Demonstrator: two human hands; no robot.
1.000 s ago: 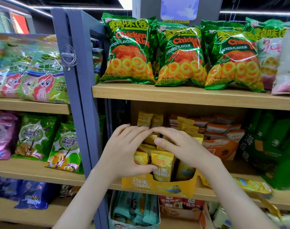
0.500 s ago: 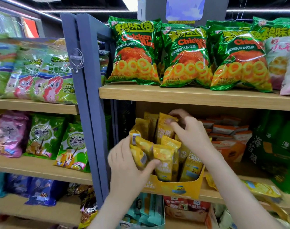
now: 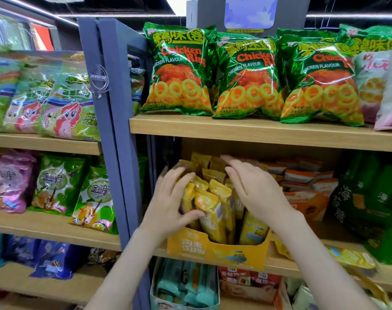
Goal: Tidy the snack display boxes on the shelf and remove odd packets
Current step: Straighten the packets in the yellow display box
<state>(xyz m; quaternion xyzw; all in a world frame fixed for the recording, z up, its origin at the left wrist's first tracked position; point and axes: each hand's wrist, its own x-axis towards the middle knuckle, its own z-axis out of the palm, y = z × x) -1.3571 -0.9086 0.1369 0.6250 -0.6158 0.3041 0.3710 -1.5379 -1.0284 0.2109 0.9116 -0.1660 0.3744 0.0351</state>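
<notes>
A yellow display box [image 3: 215, 251] stands on the middle shelf [image 3: 280, 264], full of upright yellow snack packets [image 3: 212, 204]. My left hand [image 3: 168, 204] grips the left-hand packets, thumb on their front and fingers over their tops. My right hand [image 3: 255, 189] lies flat over the right and rear packets with straight fingers. An orange display box [image 3: 306, 202] with orange-and-white packets sits just right of the yellow one. A loose yellow packet [image 3: 349, 256] lies flat on the shelf to the right.
Green chicken ring bags [image 3: 179, 72] line the upper shelf [image 3: 257, 130]. A blue-grey upright post [image 3: 110, 121] divides the shelving. Dark green bags [image 3: 369, 202] stand at the right. Teal packets in a box [image 3: 183, 287] sit on the shelf below.
My left hand has moved up from the packets' lower front to clasp them near their tops. My right hand has spread flat and dropped over the right-hand packets. The camera moved closer.
</notes>
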